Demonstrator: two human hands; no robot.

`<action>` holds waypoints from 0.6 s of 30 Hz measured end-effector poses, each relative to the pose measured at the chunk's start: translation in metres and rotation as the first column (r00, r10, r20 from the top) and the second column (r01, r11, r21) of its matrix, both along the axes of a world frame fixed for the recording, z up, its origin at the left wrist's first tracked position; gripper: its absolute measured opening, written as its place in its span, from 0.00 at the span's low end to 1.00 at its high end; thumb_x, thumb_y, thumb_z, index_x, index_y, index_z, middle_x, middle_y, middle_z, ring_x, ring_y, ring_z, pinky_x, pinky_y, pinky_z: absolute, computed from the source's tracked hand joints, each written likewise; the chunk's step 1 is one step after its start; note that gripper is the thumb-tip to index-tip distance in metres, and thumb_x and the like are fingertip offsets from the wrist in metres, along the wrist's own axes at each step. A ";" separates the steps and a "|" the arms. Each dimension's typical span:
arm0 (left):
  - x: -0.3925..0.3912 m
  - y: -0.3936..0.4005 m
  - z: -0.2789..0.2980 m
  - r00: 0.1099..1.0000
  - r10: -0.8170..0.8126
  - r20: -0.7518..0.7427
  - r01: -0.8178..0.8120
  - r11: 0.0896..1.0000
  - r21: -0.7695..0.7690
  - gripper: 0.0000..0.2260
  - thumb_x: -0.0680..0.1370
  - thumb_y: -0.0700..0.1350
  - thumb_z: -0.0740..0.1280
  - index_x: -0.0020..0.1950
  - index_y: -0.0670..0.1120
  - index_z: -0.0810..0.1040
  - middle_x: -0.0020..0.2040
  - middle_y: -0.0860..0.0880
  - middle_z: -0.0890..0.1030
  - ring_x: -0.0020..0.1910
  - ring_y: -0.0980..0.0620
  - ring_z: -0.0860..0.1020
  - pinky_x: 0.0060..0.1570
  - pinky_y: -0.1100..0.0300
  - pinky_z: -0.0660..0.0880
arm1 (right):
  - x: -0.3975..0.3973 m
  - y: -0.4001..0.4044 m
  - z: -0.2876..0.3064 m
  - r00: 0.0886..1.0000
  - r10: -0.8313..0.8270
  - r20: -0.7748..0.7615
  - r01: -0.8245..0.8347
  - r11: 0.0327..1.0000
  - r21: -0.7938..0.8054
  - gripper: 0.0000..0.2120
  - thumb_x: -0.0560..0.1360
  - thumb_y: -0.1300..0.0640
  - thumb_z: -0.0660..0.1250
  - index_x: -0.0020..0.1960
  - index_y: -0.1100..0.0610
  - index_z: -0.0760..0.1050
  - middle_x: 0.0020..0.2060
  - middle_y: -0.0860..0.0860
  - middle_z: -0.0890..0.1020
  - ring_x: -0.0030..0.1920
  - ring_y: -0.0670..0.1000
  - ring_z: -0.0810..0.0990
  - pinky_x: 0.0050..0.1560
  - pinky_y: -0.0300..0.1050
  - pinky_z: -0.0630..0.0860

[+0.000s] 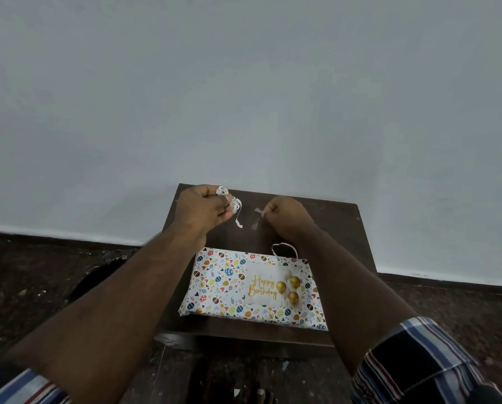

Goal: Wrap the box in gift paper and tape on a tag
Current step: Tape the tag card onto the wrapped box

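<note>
The wrapped box (223,287) lies flat on the small dark table (346,228), covered in white paper with coloured eggs. A "Happy Birthday" tag (270,287) with gold balloons lies on its top, its white loop sticking out past the box's far edge. Beyond the box, my left hand (206,208) grips a crumpled scrap of gift paper (232,204) with a thin strip dangling from it. My right hand (284,212) pinches a small clear piece of tape (258,212) above the tabletop.
The table stands against a pale wall (244,97) on a dark speckled floor (39,287). A striped cloth (418,360) covers my legs at the bottom corners. A clear scrap (255,225) lies on the table between my hands.
</note>
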State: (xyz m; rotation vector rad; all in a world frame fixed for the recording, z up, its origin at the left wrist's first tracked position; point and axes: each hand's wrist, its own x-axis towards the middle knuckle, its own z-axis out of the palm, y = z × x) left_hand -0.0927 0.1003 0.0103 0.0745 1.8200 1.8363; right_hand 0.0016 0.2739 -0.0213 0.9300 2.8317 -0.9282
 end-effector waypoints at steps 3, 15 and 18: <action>0.001 0.000 0.000 1.000 -0.002 -0.008 0.002 1.000 -0.011 0.10 0.78 0.36 0.72 0.59 0.39 0.82 0.51 0.42 0.85 0.50 0.47 0.86 0.43 0.59 0.84 | 0.001 0.000 -0.001 0.998 0.057 -0.009 -0.057 0.998 0.027 0.09 0.75 0.62 0.65 0.40 0.55 0.82 0.44 0.49 0.85 0.47 0.50 0.82 0.51 0.48 0.80; 0.003 -0.002 0.000 1.000 -0.012 -0.006 0.011 0.999 -0.032 0.10 0.78 0.36 0.72 0.59 0.40 0.82 0.51 0.43 0.85 0.47 0.49 0.86 0.43 0.59 0.84 | -0.011 -0.001 0.002 0.978 0.159 0.137 -0.173 0.980 0.099 0.08 0.76 0.63 0.66 0.46 0.52 0.81 0.49 0.50 0.84 0.53 0.52 0.81 0.54 0.47 0.78; 0.004 -0.004 -0.001 1.000 -0.017 -0.010 0.017 0.999 -0.039 0.10 0.78 0.36 0.72 0.59 0.40 0.82 0.51 0.43 0.85 0.48 0.48 0.86 0.45 0.57 0.84 | -0.014 -0.005 0.003 0.958 0.189 0.216 -0.218 0.968 0.124 0.06 0.77 0.62 0.62 0.45 0.56 0.78 0.48 0.52 0.83 0.51 0.54 0.81 0.53 0.51 0.79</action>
